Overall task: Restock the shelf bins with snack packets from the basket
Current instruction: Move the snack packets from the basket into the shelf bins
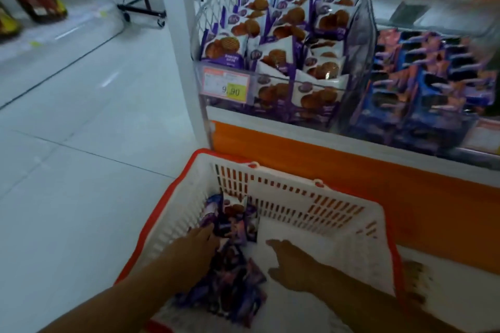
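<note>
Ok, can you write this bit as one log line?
stage: pickup | left hand: among packets, grip hidden | right hand: open, in basket

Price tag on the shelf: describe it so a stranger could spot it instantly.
Find the shelf unit with the orange base, then its left clear bin of purple-and-white cookie packets. The price tag sits on that bin's front left corner, the only flat orange-bordered card with a yellow patch there.

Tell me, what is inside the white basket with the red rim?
Purple snack packets lie piled at the left of the basket. The left hand touches them; the right hand reaches in, open. Anything beneath the pile is covered.
</note>
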`<state>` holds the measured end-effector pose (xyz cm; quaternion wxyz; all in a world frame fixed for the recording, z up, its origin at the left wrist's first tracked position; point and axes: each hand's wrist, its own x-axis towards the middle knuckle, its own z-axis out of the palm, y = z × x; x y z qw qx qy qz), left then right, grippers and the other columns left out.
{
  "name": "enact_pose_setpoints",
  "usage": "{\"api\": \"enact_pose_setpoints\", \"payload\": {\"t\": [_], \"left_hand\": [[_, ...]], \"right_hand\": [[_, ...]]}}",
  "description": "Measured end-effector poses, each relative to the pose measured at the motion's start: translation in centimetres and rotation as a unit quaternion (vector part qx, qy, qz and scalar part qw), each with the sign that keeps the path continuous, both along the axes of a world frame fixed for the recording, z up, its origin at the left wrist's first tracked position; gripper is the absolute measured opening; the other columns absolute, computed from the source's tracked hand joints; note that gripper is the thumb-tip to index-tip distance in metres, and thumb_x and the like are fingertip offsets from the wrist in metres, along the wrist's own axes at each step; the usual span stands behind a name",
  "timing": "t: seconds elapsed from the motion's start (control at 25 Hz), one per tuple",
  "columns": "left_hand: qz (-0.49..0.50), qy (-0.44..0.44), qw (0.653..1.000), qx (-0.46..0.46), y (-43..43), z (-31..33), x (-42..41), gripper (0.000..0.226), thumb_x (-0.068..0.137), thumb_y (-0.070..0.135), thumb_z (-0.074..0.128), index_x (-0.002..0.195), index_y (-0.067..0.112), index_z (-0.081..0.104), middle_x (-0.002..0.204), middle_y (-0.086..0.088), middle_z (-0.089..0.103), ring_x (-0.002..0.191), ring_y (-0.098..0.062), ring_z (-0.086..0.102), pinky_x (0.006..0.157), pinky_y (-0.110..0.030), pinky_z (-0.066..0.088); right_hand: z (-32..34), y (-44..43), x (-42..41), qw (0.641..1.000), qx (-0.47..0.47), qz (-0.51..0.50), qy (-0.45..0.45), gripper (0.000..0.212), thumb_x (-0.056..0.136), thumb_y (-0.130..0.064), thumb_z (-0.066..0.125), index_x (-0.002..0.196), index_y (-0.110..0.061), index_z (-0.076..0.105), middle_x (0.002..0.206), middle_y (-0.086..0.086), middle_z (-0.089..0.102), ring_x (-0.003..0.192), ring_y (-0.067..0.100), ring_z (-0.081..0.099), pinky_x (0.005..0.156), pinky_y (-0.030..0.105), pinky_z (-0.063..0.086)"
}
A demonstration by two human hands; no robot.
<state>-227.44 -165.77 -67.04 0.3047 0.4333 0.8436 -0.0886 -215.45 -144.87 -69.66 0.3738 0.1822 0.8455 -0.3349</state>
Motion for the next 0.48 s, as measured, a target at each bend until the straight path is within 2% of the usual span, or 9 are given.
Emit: {"api": "enact_pose_setpoints", "payload": {"t": [0.08, 0.2, 0.28, 0.36, 0.4, 0.48], "left_hand": [[0.018, -0.016, 1.000, -0.003, -0.2, -0.4, -0.2, 0.054, 0.103, 0.027, 0.037, 0.154, 0.023, 0.018, 0.163, -0.006, 0.001, 0.148, -0.027, 0.011, 0.117, -0.039, 0.024], [0.040, -0.016, 0.999, 0.017, -1.0, -2.3, -1.4, 0.059, 0.100, 0.036, 0.042, 0.154, 0.027, 0.020, 0.163, -0.003, 0.004, 0.147, -0.026, 0.016, 0.118, -0.038, 0.024], [0.059, -0.011, 0.998, 0.035, -1.2, -2.9, -2.1, 0.063, 0.098, 0.042, 0.046, 0.154, 0.029, 0.020, 0.163, 0.000, 0.007, 0.146, -0.024, 0.019, 0.119, -0.038, 0.024], [0.067, -0.004, 0.996, 0.053, -0.9, -2.8, -2.5, 0.062, 0.098, 0.041, 0.045, 0.154, 0.028, 0.021, 0.162, 0.001, 0.010, 0.145, -0.023, 0.021, 0.120, -0.036, 0.021], [0.072, -0.006, 0.996, 0.058, -0.7, -2.8, -2.5, 0.061, 0.099, 0.039, 0.045, 0.154, 0.027, 0.021, 0.162, 0.002, 0.012, 0.145, -0.022, 0.021, 0.120, -0.035, 0.021], [0.082, -0.006, 0.994, 0.069, -0.2, -2.3, -2.4, 0.061, 0.099, 0.037, 0.046, 0.153, 0.025, 0.023, 0.161, 0.001, 0.015, 0.145, -0.021, 0.021, 0.120, -0.032, 0.020]], "right_hand": [[-3.0, -2.3, -1.3, 0.985, -0.107, -0.133, 0.016, 0.087, 0.090, -0.047, 0.060, 0.155, -0.019, 0.010, 0.160, 0.008, 0.015, 0.143, 0.028, 0.026, 0.116, 0.037, 0.029], [-4.9, -4.8, -3.9, 0.935, -0.195, -0.283, 0.091, 0.058, 0.092, -0.021, 0.065, 0.143, -0.019, 0.037, 0.139, 0.006, 0.048, 0.118, 0.021, 0.052, 0.102, 0.031, 0.045], [-5.6, -5.7, -5.9, 0.921, -0.214, -0.317, 0.079, 0.038, 0.093, -0.008, 0.059, 0.129, -0.021, 0.053, 0.128, 0.005, 0.056, 0.102, 0.018, 0.056, 0.090, 0.026, 0.051], [-6.3, -6.5, -7.3, 0.921, -0.220, -0.319, 0.037, 0.035, 0.094, -0.004, 0.051, 0.124, -0.020, 0.060, 0.129, 0.008, 0.058, 0.101, 0.022, 0.059, 0.082, 0.024, 0.054], [-6.4, -6.8, -7.6, 0.922, -0.210, -0.323, 0.030, 0.035, 0.095, -0.005, 0.049, 0.124, -0.021, 0.062, 0.129, 0.008, 0.058, 0.103, 0.024, 0.061, 0.085, 0.027, 0.054], [-6.2, -6.9, -7.3, 0.926, -0.178, -0.325, 0.079, 0.029, 0.098, -0.014, 0.048, 0.121, -0.021, 0.063, 0.129, 0.007, 0.058, 0.109, 0.026, 0.059, 0.095, 0.033, 0.051]]}}
